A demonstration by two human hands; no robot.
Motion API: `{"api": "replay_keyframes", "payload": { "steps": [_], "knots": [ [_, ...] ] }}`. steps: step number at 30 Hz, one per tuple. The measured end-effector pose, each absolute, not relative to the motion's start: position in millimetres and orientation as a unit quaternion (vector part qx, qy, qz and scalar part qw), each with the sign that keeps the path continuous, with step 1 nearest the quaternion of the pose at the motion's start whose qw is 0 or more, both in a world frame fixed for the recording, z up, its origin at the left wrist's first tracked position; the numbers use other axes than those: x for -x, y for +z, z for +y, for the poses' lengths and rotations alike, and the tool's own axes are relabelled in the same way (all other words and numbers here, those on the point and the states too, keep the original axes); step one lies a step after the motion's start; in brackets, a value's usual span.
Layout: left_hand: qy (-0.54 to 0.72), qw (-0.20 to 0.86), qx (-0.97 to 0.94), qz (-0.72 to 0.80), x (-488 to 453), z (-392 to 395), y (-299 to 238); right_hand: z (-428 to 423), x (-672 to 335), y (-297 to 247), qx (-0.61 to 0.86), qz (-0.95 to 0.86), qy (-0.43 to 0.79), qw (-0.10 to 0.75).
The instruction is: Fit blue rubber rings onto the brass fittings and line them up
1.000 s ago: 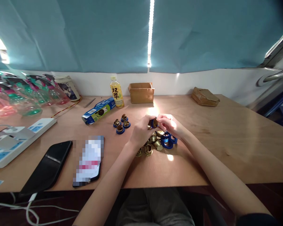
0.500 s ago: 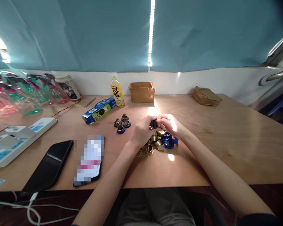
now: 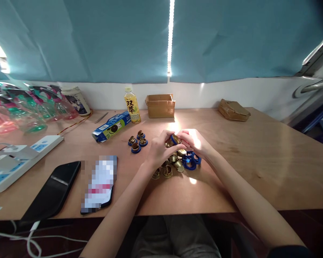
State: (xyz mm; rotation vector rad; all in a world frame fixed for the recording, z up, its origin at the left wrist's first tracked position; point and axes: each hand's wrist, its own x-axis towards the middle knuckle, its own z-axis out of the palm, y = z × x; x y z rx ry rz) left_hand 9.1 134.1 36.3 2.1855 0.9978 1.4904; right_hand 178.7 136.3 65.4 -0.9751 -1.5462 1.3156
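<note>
1. Head view: the left hand point(image 3: 158, 151) pinches a brass cap point(image 3: 168, 143) in closed fingertips, and the right hand point(image 3: 196, 142) grips a blue ring point(image 3: 174, 138) that touches the cap, right between both sets of fingertips
2. Holding the ring square to the cap and pressing evenly seems wise, since a tilt could jam it
3. Loose caps point(image 3: 167, 171) and spare rings point(image 3: 190, 163) lie just below the fingers, and ringed caps point(image 3: 136, 142) stand apart, beyond the left fingers

Pretty dim overall, the blue curtain point(image 3: 102, 43) blocks most daylight. A bright slit between the panels blows out white and throws a sunny streak down the table point(image 3: 258, 154), landing on the right hand point(image 3: 193, 141). Wide-angle lens bends the edges, the bottles point(image 3: 29, 114) at far left look smeared, top right corner goes dark
</note>
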Motion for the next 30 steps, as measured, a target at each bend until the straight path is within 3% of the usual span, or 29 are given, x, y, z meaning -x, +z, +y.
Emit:
{"api": "replay_keyframes", "payload": {
  "steps": [16,30],
  "knots": [
    [0.522,0.234,-0.748,0.335,-12.4,133.0,36.2,137.0,-172.5,64.3,0.424,-0.603,0.507,0.448],
    [0.522,0.252,-0.744,0.333,-13.8,133.2,36.4,139.2,-171.7,63.3,0.444,-0.649,0.42,0.453]
  ]
}}
